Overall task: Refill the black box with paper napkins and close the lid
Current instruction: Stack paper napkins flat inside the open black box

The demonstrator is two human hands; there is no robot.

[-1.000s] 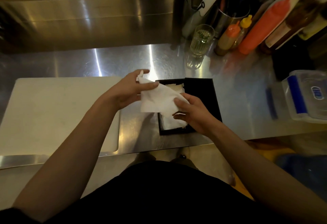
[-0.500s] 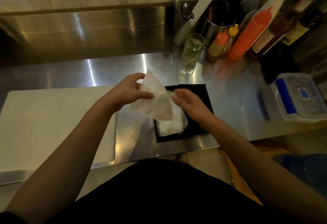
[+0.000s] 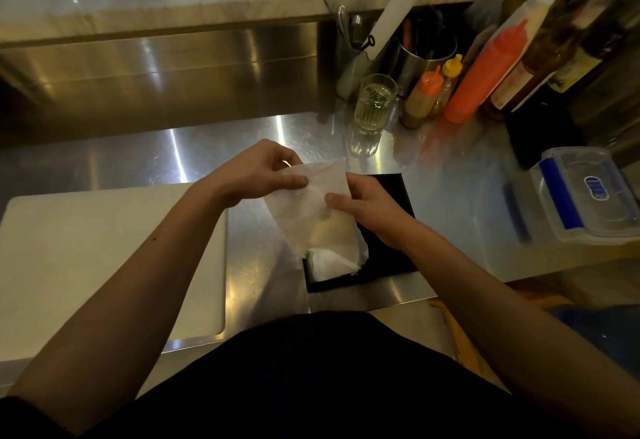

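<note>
Both hands up over black box [image 3: 388, 258] on steel counter [image 3: 263, 265]. Left hand [image 3: 254, 175] pinching napkin [image 3: 308, 210] at top corner, right hand [image 3: 370, 204] gripping its other edge. More napkins [image 3: 330, 262] inside box, lid open. Glass [image 3: 374, 106] behind.

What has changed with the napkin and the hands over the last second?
Both hands lifted the paper napkin off the black box and opened it out; the left hand and right hand now pinch its top edge, and it hangs down over the box. Unchanged: box open on the steel counter, white napkins inside.
</note>
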